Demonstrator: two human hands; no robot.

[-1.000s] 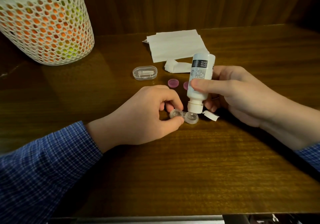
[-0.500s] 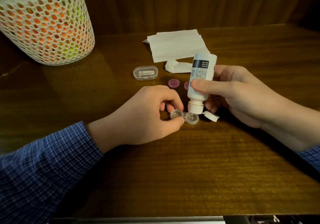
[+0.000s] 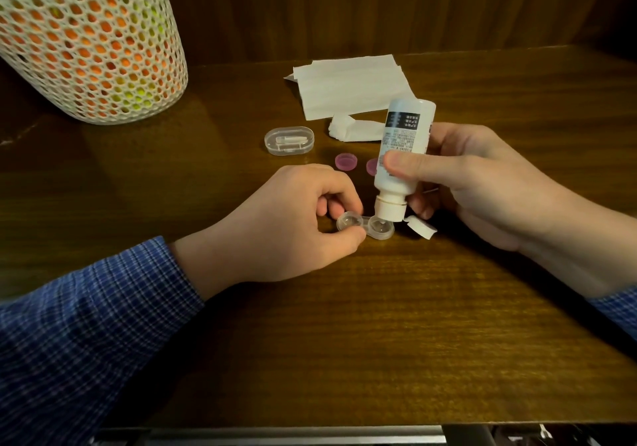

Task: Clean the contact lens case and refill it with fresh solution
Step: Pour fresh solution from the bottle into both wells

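A clear two-well contact lens case (image 3: 374,229) lies on the wooden table. My left hand (image 3: 293,225) pinches its left well between thumb and fingers. My right hand (image 3: 479,183) grips a white solution bottle (image 3: 401,149) turned nozzle-down, its tip right over the case's right well. Two pink caps lie behind: one (image 3: 345,162) in full view, the other (image 3: 372,166) half hidden by the bottle. A small white bottle cap (image 3: 421,228) rests on the table just right of the case.
White tissues (image 3: 351,87) and a crumpled piece (image 3: 355,128) lie at the back. A clear oval box (image 3: 289,140) sits left of the pink caps. A white mesh basket (image 3: 86,42) stands at the back left. The table's front edge (image 3: 310,426) is close to me.
The bottle has shifted very slightly; its nozzle stays over the right well. My left hand keeps its pinch on the case.
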